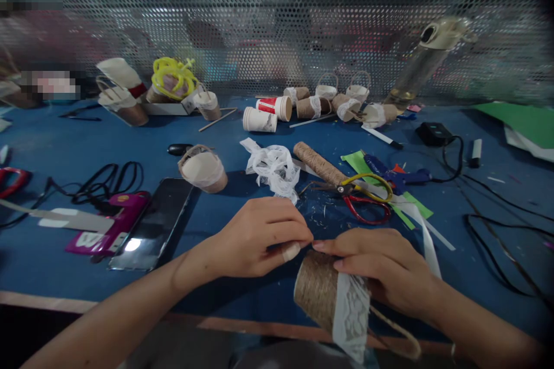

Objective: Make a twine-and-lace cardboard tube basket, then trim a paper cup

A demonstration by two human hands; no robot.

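Note:
A paper cup wrapped in brown twine, with a band of white lace round its rim and a twine handle, lies tilted on its side at the table's front edge. My right hand grips it from above, index finger stretched along its base end. Just left of that fingertip, my left hand is closed in a pinch; whatever its fingertips hold is too small to make out. Beyond the hands lie a bunch of white lace ribbon, a roll of twine and scissors with yellow and red handles.
A finished-looking small basket, a phone and a purple glue gun are on the left. A blue glue gun with a black cord lies right. Paper cups and several baskets stand before the perforated metal screen.

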